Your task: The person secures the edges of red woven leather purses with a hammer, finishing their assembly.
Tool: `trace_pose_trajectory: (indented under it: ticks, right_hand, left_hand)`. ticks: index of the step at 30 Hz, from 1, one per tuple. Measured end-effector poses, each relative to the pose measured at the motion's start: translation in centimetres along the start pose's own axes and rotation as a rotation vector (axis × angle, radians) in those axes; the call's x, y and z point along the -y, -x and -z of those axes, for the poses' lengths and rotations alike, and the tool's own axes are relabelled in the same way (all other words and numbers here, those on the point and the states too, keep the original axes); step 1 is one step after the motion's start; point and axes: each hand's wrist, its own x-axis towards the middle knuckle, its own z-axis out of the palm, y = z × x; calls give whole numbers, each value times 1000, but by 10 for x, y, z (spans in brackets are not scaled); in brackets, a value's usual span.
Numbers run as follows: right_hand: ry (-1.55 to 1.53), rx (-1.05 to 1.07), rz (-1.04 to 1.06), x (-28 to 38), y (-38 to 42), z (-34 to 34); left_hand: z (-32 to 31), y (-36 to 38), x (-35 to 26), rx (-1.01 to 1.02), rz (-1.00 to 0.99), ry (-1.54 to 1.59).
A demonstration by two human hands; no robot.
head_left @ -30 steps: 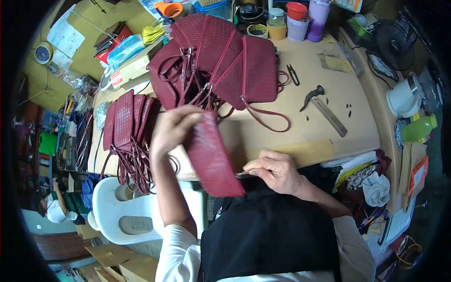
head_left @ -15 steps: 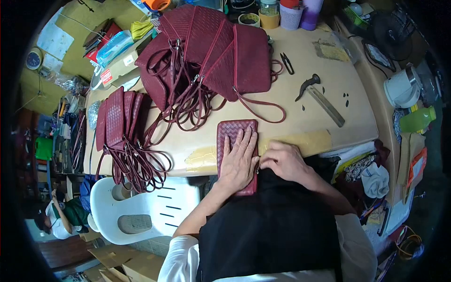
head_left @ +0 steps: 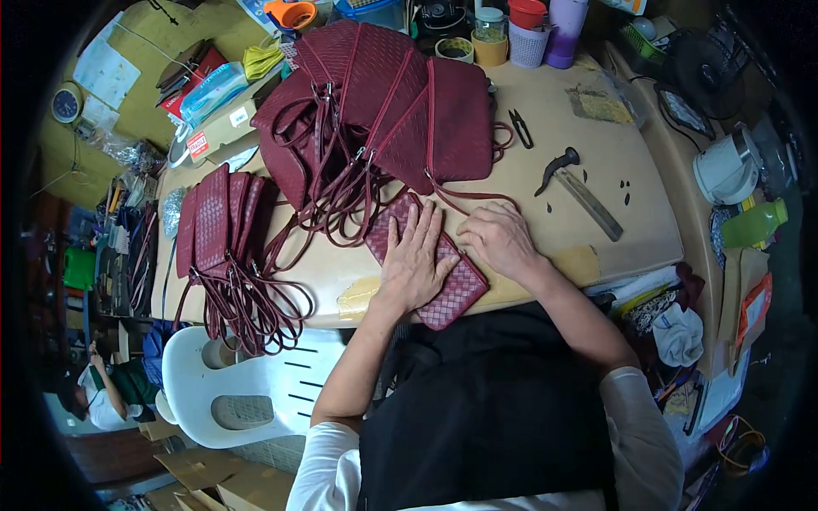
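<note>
At the front edge of the worktop (head_left: 648,213), a burgundy woven pouch (head_left: 456,298) lies slantwise beneath the left hand (head_left: 412,266), which is spread flat. The right hand (head_left: 497,239) curls beside it; I can't tell whether it's pinching anything.

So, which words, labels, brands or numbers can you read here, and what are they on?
"FRAGILE": on the red-and-white sticker on the cardboard box at the table's back left.
Too small to read: the white label on that box, and the round dial on the wall.
Too blurred: the wall papers.
</note>
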Motion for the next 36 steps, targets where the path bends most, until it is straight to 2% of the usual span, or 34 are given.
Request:
trace_pose_trajectory:
  ticks: [3, 6, 7, 9, 12, 15, 16, 17, 19, 20, 21, 22, 25, 26, 27, 28, 29, 30, 31, 33, 34, 36]
  right_hand:
    - [32, -81, 10, -1, 1, -6]
    - [-92, 113, 48, -7, 10, 11]
    - [-91, 115, 49, -5, 13, 21]
    - [-48, 248, 124, 6, 21, 43]
    - [-13, 262, 121, 24, 42, 66]
    - [-76, 238, 68, 44, 55, 55]
    - [-157, 330, 32, 40, 62, 50]
    - [-149, 325, 34, 41, 62, 53]
    - [-312, 446, 91, 45, 59, 56]
    - [-213, 468, -2, 47, 51, 64]
    - [-210, 469, -6, 34, 48, 59]
    - [-184, 344, -63, 13, 47, 46]
    - [-234, 66, -168, -48, 28, 19]
    - [-233, 61, -163, -52, 14, 31]
    - [-375, 147, -362, -55, 1, 49]
    - [-518, 235, -560, -54, -6, 64]
    - [-523, 234, -554, -54, -7, 73]
    - [-49, 78, -489, -56, -5, 83]
    - [424, -81, -407, -61, -2, 89]
    - [468, -45, -480, -78, 21, 85]
    - [516, -5, -556, -84, 31, 83]
    - [526, -63, -554, -88, 46, 83]
  left_hand:
    - [8, 2, -4, 34, -28, -109]
    - [13, 2, -7, 32, -19, -124]
    - [10, 1, -5, 31, -18, -123]
    - [2, 0, 1, 15, -9, -144]
    - [1, -1, 2, -11, 16, -70]
    - [2, -3, -3, -10, 10, -34]
    - [1, -1, -11, -35, 112, -80]
    - [3, 0, -18, -69, 215, -128]
    - [7, 5, -35, -19, 274, -108]
    - [8, 9, -38, 34, 248, -95]
    - [8, 13, -42, 86, 224, -79]
    - [10, 17, -42, 87, 222, -74]
    - [29, 32, -31, 160, 19, 132]
    - [35, 40, -23, 220, -64, 156]
    - [42, 46, -15, 284, -145, 177]
    - [48, 52, -12, 283, -143, 169]
    - [56, 57, -10, 377, -156, 199]
    - [62, 60, -9, 470, -168, 231]
    - [65, 59, -8, 467, -164, 227]
    - [67, 53, -13, 365, -41, 269]
    - [61, 46, -18, 66, -36, 139]
    - [35, 32, -19, 10, 36, 14]
